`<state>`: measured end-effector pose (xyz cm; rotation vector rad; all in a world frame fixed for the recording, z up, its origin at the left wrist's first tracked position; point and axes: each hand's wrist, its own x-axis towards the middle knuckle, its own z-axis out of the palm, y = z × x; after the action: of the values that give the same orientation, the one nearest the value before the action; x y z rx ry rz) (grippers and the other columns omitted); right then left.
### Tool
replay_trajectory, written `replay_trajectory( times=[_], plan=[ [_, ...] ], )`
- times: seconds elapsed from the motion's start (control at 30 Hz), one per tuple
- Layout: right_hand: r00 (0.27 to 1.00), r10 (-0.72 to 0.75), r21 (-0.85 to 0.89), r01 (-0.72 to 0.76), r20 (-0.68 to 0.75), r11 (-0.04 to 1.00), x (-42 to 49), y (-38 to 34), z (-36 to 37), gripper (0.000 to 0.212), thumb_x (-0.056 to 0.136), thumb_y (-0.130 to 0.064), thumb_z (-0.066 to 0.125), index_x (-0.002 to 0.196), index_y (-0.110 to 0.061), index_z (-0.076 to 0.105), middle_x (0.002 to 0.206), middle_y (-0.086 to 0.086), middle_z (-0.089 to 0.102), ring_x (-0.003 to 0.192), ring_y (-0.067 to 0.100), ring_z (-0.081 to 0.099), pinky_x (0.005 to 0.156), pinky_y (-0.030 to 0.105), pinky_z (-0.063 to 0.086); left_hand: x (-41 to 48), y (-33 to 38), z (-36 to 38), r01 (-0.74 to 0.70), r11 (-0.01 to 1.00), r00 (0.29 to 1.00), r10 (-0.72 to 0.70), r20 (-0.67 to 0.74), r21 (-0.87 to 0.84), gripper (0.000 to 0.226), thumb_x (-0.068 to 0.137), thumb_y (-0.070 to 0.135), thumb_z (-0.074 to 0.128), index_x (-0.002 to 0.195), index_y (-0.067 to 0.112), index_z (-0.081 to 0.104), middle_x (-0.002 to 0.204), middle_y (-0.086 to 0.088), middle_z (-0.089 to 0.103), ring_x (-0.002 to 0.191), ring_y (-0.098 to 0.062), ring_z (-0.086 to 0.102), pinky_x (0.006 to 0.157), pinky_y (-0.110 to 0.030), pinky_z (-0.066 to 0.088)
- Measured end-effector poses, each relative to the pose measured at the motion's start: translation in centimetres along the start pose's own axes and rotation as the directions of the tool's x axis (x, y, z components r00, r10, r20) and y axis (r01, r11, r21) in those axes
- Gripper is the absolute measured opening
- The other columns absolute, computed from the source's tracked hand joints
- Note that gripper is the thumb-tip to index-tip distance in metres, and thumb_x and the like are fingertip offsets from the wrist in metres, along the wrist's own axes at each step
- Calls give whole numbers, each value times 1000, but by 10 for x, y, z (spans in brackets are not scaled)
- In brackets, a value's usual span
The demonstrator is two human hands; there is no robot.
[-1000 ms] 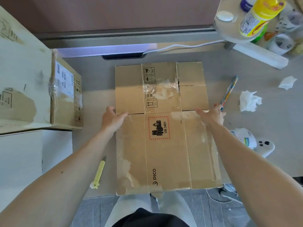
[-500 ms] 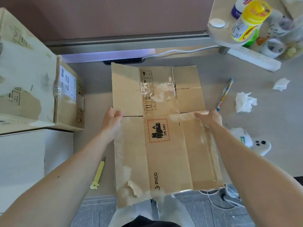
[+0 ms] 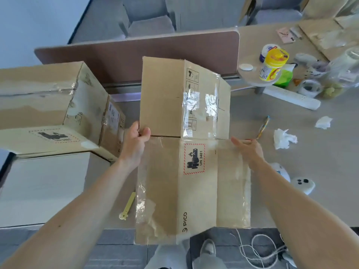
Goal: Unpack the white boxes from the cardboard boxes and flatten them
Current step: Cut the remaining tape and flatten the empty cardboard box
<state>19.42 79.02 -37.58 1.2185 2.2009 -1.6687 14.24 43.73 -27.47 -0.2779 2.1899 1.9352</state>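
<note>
The flattened cardboard box (image 3: 194,171) fills the centre of the frame, with its lower edge past the table (image 3: 320,156) rim. The left hand (image 3: 136,146) pinches its left edge at the fold. The blurred right hand (image 3: 248,150) lays stretched fingers on its right edge. A white box (image 3: 44,187) sits lower left.

Right hand (image 3: 248,150) blurred — grip on flattened box (image 3: 196,193) unclear

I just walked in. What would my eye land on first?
A flattened cardboard box with a red-bordered UN 3481 label fills the middle, its left edge pinched by the left hand while the right hand rests on its right edge. More cardboard boxes are stacked at the left, and a yellow-capped bottle stands out at the upper right.
</note>
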Motion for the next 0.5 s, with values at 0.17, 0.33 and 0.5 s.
replay_trajectory(
  times=[0.17,0.33,0.5],
  plan=[
    [977,-120,181,88,177,980,-9,-11,-10,63,54,-75,80,82,-19,72,88,2,70,77,23,66,70,37,55,-32,64,-4,-137,991,990,136,34,7,17,99,9,51,113,5,59,112,-26,65,101,-32,64,93,-44,52],
    [904,-278,375,148,323,915,-58,-63,-12,73,56,-72,79,97,-14,66,78,-1,64,71,15,58,66,27,45,-72,134,-13,-288,955,954,292,63,-74,16,101,0,44,104,11,57,96,-14,63,80,-19,68,70,-30,59],
    [802,-417,514,163,429,842,-86,-109,-8,79,60,-71,79,111,-13,62,85,6,60,73,18,58,66,23,46,-117,194,-39,-417,907,909,416,-34,-56,22,101,3,46,94,17,62,88,0,69,78,-13,67,64,-24,56]
  ],
)
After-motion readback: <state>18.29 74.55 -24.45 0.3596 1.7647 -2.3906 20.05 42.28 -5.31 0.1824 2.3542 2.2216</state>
